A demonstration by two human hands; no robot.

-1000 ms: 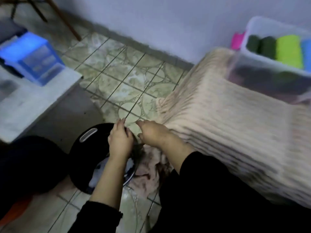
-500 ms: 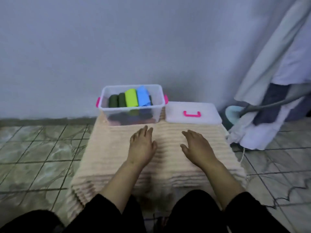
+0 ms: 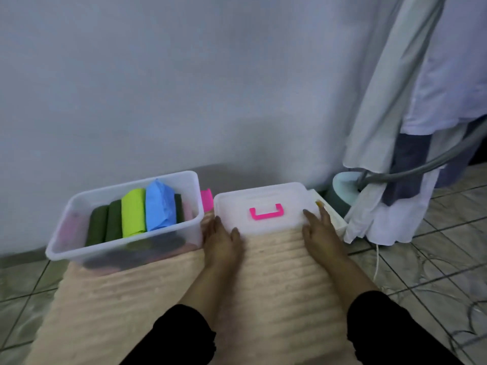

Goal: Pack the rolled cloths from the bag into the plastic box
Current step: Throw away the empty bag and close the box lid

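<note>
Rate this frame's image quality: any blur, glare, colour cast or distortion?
Head view: dim, bluish cast; soft throughout, with motion smear on the plastic box and beige mat; wide-angle bending of the floor tiles toward the edges; no glare on the lid.

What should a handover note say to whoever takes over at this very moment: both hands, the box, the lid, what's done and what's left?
Left hand: at the lid's near-left edge, fingers fairly straight.
Right hand: on the lid's near-right edge; grip unclear.
Plastic box: open on the beige mat, left of the lid.
Done: rolled cloths (dark green, lime, blue) stand inside the box.
Left: probably lift the lid onto the box. The bag is out of view, so any remaining cloths cannot be judged.
</note>
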